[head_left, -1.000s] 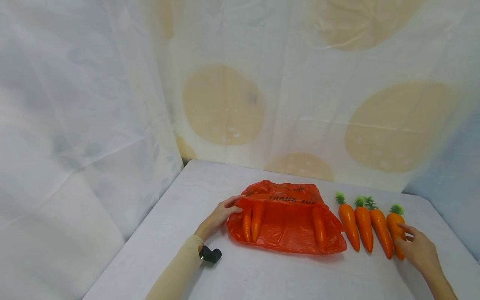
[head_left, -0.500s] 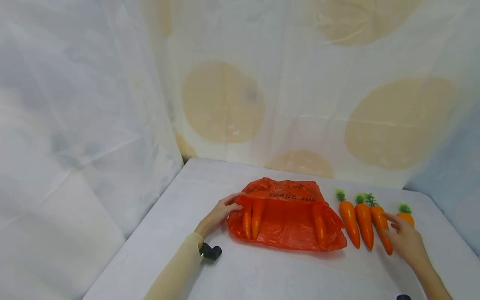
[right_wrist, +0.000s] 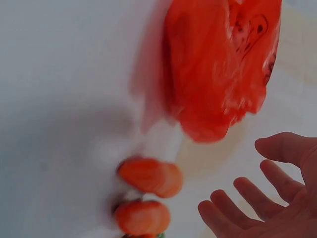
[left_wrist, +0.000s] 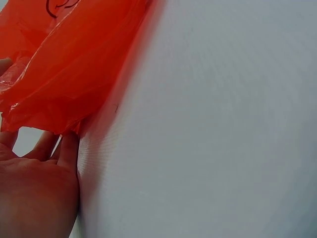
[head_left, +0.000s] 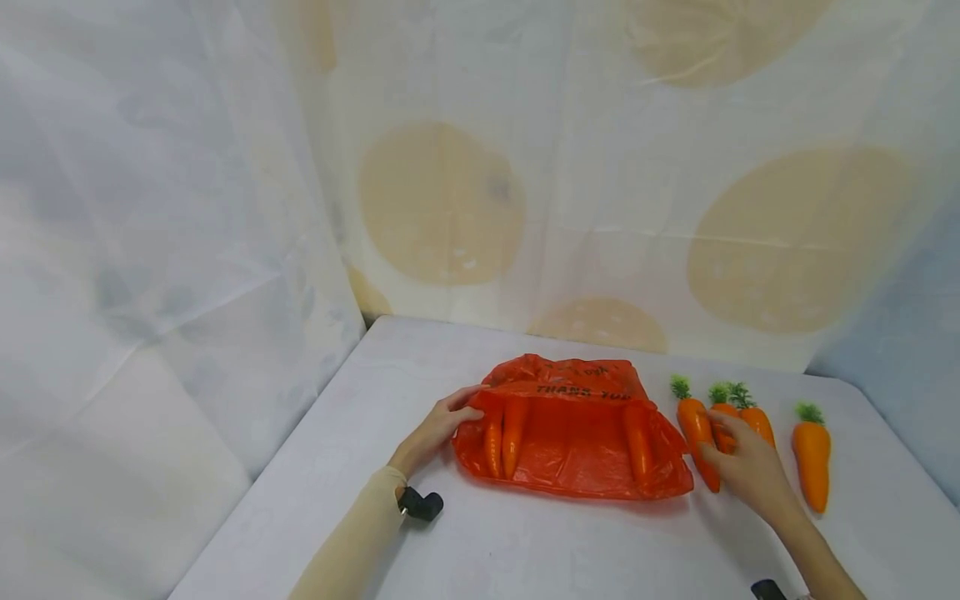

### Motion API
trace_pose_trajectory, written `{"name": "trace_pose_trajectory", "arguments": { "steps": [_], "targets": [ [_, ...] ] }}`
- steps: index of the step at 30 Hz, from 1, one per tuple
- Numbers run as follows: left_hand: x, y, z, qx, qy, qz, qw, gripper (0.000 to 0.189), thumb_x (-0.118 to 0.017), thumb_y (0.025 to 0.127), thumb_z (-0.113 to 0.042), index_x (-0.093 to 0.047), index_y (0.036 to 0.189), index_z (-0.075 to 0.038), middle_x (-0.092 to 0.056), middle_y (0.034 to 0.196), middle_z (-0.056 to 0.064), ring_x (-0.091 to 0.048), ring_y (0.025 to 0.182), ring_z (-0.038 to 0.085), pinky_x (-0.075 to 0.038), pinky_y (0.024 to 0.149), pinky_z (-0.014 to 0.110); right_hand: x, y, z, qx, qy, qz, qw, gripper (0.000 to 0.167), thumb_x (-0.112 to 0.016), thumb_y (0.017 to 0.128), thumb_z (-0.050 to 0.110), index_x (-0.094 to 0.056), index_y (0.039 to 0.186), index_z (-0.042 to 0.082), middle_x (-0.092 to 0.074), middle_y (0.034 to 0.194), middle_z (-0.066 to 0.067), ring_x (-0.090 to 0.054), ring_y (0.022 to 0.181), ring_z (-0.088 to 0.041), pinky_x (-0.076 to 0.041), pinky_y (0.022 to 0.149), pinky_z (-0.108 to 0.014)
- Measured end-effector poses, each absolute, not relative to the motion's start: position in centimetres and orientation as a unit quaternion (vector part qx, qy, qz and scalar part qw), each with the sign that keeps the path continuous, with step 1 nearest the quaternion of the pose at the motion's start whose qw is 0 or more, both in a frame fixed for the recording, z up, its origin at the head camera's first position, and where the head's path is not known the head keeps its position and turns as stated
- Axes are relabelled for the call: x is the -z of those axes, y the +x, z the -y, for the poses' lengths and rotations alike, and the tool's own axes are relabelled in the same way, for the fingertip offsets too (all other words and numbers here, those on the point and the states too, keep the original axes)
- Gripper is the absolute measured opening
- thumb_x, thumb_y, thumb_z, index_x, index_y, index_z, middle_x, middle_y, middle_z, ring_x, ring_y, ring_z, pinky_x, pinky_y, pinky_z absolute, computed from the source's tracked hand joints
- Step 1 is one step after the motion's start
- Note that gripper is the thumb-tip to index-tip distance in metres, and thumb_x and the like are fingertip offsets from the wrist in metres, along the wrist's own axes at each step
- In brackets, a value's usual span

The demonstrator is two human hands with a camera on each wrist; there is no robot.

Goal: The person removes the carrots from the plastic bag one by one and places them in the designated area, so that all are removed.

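A red plastic bag (head_left: 573,462) lies on the table with its mouth facing the person. Inside it are two carrots (head_left: 513,437) at the left and another carrot (head_left: 638,446) at the right. My left hand (head_left: 437,429) holds the bag's left edge, thumb in front and fingers behind. To the right of the bag, several carrots with green tops lie in a row. My right hand (head_left: 753,471) hovers over the middle ones with fingers spread, holding nothing. Its fingertips are close to the carrot (head_left: 696,429) nearest the bag. The lower parts of two carrots are hidden behind this hand.
One carrot (head_left: 812,467) lies apart at the right end of the row. The white table (head_left: 570,554) stands against hanging sheets (head_left: 600,217) at the back and sides. A black wrist device (head_left: 422,504) sits on the left wrist.
My right hand has moved left from the rightmost carrot to over the middle ones. The rightmost carrot has shifted slightly right, away from the row. The left hand and the bag have stayed put.
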State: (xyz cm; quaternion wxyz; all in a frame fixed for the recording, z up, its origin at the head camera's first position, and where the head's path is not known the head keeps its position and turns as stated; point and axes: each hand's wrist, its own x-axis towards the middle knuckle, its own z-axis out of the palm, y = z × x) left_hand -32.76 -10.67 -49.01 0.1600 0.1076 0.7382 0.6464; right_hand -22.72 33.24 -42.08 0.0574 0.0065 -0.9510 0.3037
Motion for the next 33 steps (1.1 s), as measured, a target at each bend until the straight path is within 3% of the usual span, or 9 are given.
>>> {"name": "trace_pose_trajectory", "arguments": {
  "steps": [13,18,23,33],
  "targets": [
    [49.0,-32.8,10.8,-0.652,0.11,-0.733,0.163,0.05,-0.061,0.095,-0.032,-0.051,0.144,-0.03,-0.05,0.146,0.0,-0.048,0.13,0.023,-0.04,0.111,0.047,40.5,-21.7,-28.1,-0.344,0.058,0.934,0.076,0.051,-0.063,0.093,0.01,-0.048,0.142,0.003,-0.049,0.138,-0.027,-0.05,0.122,-0.048,-0.052,0.088,-0.06],
    [49.0,-32.7,10.8,-0.653,0.113,-0.731,0.163,0.05,-0.061,0.096,-0.032,-0.05,0.145,-0.029,-0.05,0.147,0.001,-0.048,0.131,0.024,-0.04,0.111,0.046,41.5,-22.3,-26.3,-0.342,0.068,0.936,0.047,0.051,-0.064,0.092,0.008,-0.049,0.141,0.004,-0.05,0.139,-0.026,-0.049,0.124,-0.046,-0.051,0.092,-0.06],
    [49.1,-32.6,10.9,-0.654,0.117,-0.729,0.163,0.051,-0.061,0.096,-0.03,-0.049,0.145,-0.027,-0.049,0.148,0.001,-0.048,0.131,0.024,-0.041,0.11,0.045,43.4,-23.1,-24.8,-0.316,0.07,0.945,0.052,0.052,-0.065,0.09,0.007,-0.05,0.139,0.001,-0.05,0.139,-0.026,-0.047,0.126,-0.045,-0.046,0.097,-0.063],
    [48.9,-32.8,11.0,-0.649,0.137,-0.732,0.156,0.047,-0.059,0.097,-0.024,-0.052,0.143,-0.028,-0.049,0.147,-0.001,-0.046,0.133,0.023,-0.036,0.114,0.047,44.9,-24.0,-23.1,-0.274,0.015,0.961,0.027,0.066,-0.067,0.086,0.006,-0.039,0.145,-0.007,-0.03,0.148,-0.034,-0.028,0.135,-0.053,-0.034,0.103,-0.07]
  ]
}}
